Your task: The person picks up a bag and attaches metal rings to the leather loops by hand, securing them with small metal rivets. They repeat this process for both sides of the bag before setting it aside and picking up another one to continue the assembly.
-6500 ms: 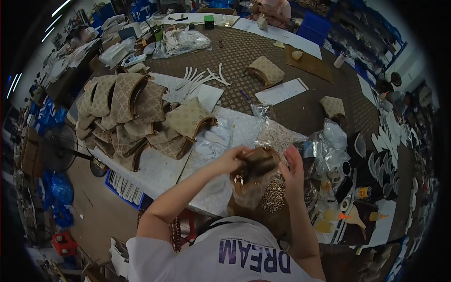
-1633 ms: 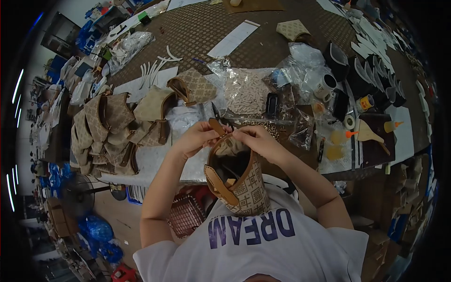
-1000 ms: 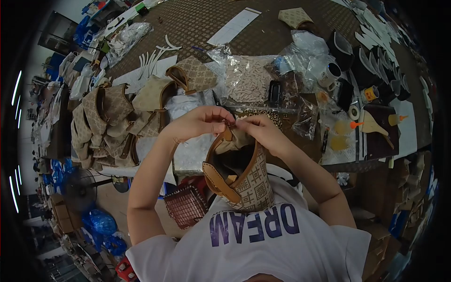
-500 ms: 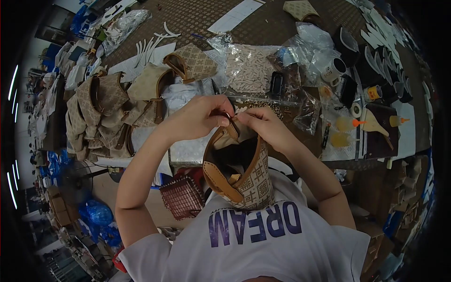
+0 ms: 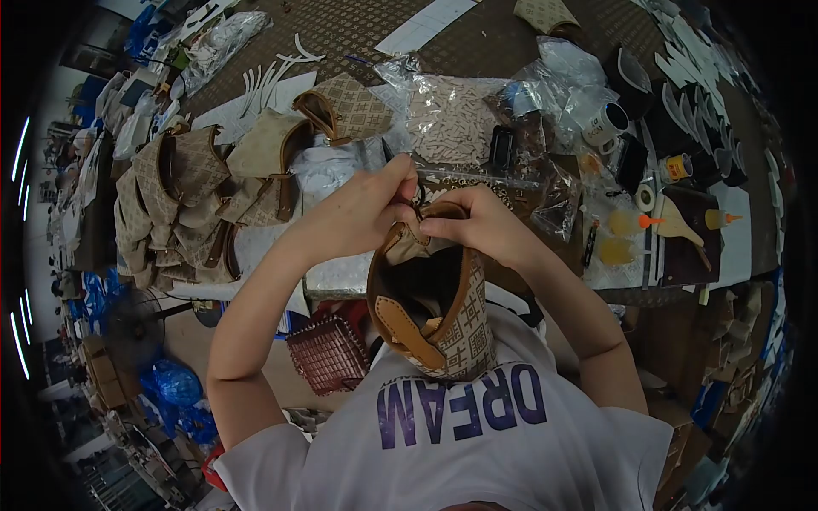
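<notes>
A patterned beige handbag with tan trim stands mouth-up against my shirt, its dark inside showing. A tan leather tab lies across its near rim. At the far rim, my right hand is closed, thumb and fingers pinching the edge and the pale lining. Right beside it, my left hand is also closed, fingertips pressed together at the same rim. A small dark piece shows between the two hands, but what my left fingers hold is hidden.
Several similar bags are piled on the table's left. Beyond my hands lie a plastic bag of small pale pieces and scattered metal rings. A mug and glue bottles stand right. A dark red woven bag hangs below the table edge.
My left fingertips have risen and curled in at the rim, covering the tan strip seen there before. My right hand has shifted slightly left, and its fingers curl more tightly over the edge.
</notes>
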A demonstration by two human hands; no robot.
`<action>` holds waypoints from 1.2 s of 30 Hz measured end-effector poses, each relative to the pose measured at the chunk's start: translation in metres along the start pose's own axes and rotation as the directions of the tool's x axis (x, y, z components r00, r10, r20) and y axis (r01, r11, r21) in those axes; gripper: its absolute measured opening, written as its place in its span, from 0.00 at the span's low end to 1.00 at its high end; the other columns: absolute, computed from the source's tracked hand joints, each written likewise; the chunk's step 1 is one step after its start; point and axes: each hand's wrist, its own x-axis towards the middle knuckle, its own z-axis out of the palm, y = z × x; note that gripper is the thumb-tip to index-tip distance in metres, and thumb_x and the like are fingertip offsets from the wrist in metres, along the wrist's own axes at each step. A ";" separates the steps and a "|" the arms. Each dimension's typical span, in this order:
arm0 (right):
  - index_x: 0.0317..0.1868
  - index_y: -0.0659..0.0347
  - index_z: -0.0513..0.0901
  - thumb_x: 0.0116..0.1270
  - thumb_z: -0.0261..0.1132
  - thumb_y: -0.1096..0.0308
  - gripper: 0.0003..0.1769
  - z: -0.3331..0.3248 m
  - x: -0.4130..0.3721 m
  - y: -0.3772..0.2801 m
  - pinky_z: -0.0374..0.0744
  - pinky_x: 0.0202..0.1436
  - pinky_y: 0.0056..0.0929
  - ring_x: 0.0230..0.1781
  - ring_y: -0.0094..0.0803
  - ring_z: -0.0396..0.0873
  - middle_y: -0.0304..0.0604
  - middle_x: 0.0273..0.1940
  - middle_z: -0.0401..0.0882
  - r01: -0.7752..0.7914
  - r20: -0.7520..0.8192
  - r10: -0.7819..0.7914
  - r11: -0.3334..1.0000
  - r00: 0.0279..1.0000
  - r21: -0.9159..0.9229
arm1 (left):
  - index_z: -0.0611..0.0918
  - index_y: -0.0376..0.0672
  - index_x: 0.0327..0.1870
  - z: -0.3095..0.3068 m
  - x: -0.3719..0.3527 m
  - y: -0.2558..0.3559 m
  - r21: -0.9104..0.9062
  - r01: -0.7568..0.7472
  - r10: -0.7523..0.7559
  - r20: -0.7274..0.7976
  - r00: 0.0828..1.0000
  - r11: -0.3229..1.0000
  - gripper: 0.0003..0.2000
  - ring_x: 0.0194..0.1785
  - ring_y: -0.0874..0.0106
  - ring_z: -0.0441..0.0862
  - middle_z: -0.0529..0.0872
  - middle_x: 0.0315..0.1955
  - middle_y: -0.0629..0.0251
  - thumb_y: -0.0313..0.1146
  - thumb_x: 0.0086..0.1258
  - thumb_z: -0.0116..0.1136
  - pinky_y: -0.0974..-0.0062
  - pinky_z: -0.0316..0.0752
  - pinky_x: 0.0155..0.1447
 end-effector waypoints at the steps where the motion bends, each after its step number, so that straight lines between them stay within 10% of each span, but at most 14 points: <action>1: 0.41 0.68 0.82 0.60 0.69 0.65 0.14 -0.001 0.001 0.000 0.74 0.38 0.20 0.33 0.18 0.75 0.36 0.34 0.81 0.001 0.006 -0.001 1.000 1.000 -0.005 | 0.67 0.37 0.43 0.003 0.000 -0.004 0.000 -0.017 0.017 -0.011 1.000 1.000 0.13 0.35 0.57 0.81 0.80 0.28 0.54 0.21 0.62 0.57 0.65 0.72 0.39; 7: 0.40 0.67 0.82 0.60 0.70 0.65 0.14 -0.001 0.007 0.017 0.73 0.38 0.20 0.33 0.19 0.75 0.36 0.33 0.81 -0.045 0.043 0.041 0.994 0.998 0.097 | 0.66 0.41 0.46 0.029 -0.002 -0.041 -0.502 0.090 -0.106 -0.002 0.994 0.860 0.12 0.35 0.80 0.72 0.78 0.27 0.65 0.21 0.67 0.55 0.79 0.69 0.41; 16: 0.40 0.68 0.81 0.60 0.70 0.66 0.14 -0.002 0.004 0.013 0.73 0.38 0.22 0.34 0.20 0.75 0.38 0.33 0.81 -0.016 0.012 0.016 0.999 1.000 0.034 | 0.73 0.40 0.45 0.039 -0.009 -0.025 -0.715 0.204 -0.355 -0.067 0.932 0.669 0.11 0.38 0.85 0.73 0.79 0.34 0.71 0.28 0.66 0.62 0.84 0.69 0.43; 19: 0.40 0.67 0.81 0.60 0.70 0.66 0.13 -0.002 0.003 0.015 0.73 0.39 0.22 0.34 0.20 0.75 0.38 0.33 0.81 0.019 -0.029 -0.017 0.998 0.999 0.068 | 0.77 0.36 0.42 0.044 -0.025 -0.029 -0.731 0.285 -0.326 0.090 0.941 0.620 0.12 0.35 0.85 0.74 0.81 0.31 0.72 0.33 0.64 0.65 0.84 0.71 0.39; 36: 0.37 0.70 0.79 0.58 0.68 0.63 0.16 0.009 0.005 0.020 0.75 0.37 0.30 0.30 0.32 0.79 0.47 0.30 0.82 0.172 -0.192 -0.205 0.969 0.960 -0.175 | 0.79 0.37 0.28 0.060 -0.028 -0.026 -0.559 0.140 -0.310 -0.222 0.924 0.818 0.09 0.25 0.87 0.67 0.76 0.19 0.78 0.31 0.61 0.68 0.85 0.65 0.30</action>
